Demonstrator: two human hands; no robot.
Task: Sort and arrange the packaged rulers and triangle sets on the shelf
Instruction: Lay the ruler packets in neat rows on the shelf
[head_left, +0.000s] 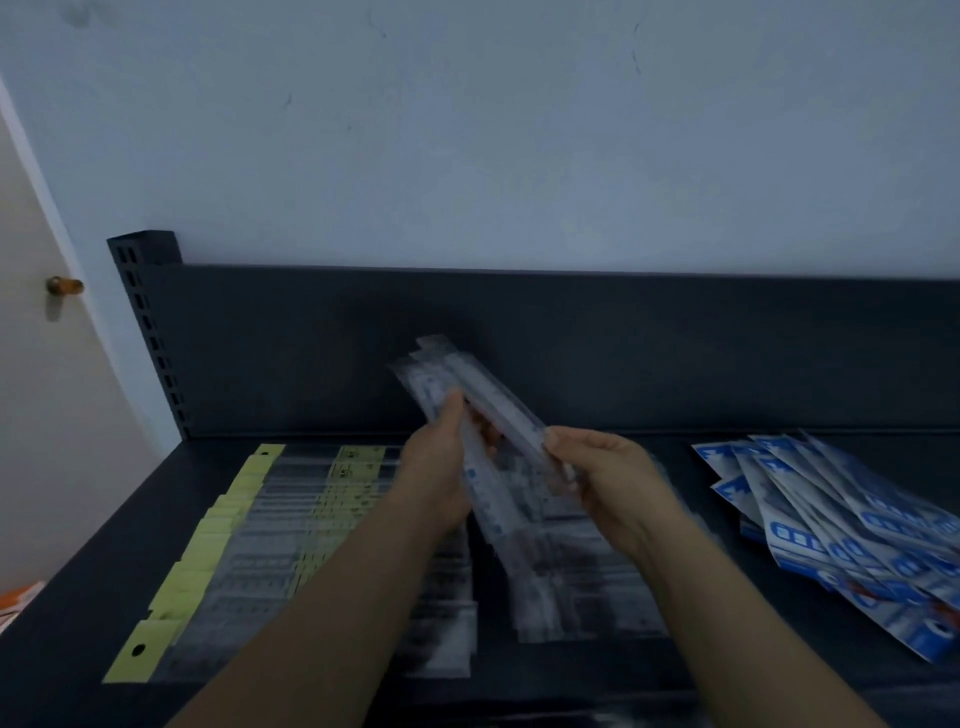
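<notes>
The dark shelf (737, 670) holds a row of yellow-topped packets (244, 545) on my left and a loose heap of blue packets (841, 530) on my right. Above the middle, my left hand (436, 467) grips a tilted bundle of clear ruler packets (434, 376), while my right hand (608, 483) pinches its near end.

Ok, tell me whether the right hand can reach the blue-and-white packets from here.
Probably yes: bare shelf lies between the right hand and the blue-and-white packets. But its fingers pinch the clear ruler packs that the left hand grips, so it must let go first.
</notes>
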